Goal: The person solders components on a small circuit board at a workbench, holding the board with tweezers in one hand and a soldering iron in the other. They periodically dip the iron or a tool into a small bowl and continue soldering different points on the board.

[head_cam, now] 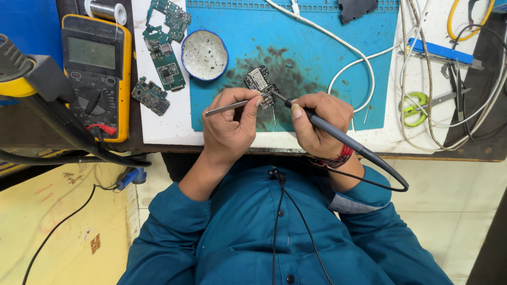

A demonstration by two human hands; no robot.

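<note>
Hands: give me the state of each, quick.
Left hand: closed on tweezers.
Right hand: closed on soldering iron, tip at the small circuit board.

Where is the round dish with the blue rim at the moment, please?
In the head view, the dish sits on the blue mat, left of centre, beside the green circuit boards.

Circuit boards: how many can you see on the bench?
4: a small dark circuit board on the blue mat under the soldering iron tip, and three green circuit boards at left. More may be hidden.
</note>
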